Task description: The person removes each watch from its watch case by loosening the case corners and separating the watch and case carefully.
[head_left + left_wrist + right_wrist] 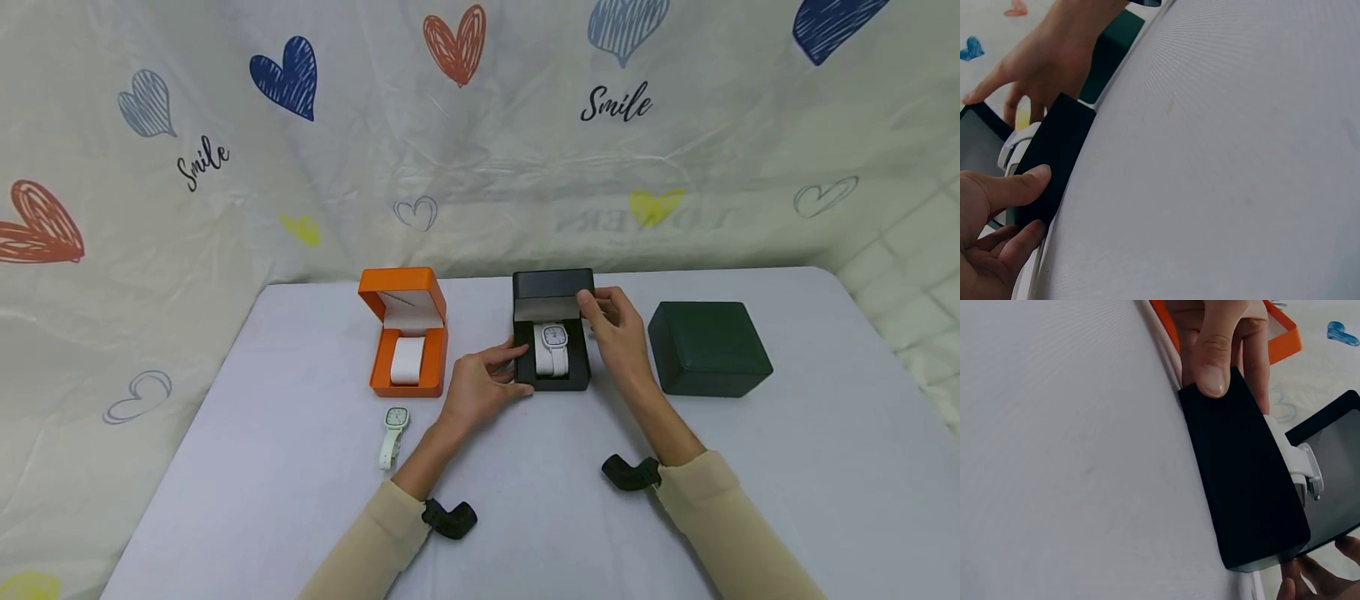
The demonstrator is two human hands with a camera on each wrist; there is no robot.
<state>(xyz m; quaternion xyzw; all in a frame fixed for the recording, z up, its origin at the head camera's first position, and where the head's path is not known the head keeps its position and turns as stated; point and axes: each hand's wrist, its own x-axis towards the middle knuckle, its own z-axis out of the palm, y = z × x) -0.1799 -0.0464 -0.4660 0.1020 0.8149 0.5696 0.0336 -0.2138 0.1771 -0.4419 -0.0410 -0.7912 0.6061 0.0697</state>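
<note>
Black box (551, 384) in grip of curled left hand (482, 383), lid (552, 284) in pinch of partly hidden right hand (620, 333)

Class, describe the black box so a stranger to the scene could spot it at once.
On the white-covered table, three boxes stand in a row. The black box is the middle one, between the orange box and the green box. It alone shows a watch inside: the open orange one has only a white cushion, and the green one is shut.

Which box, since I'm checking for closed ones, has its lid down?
The green box, farthest right: it is shut, while the orange box and the black box stand open with raised lids.
</note>
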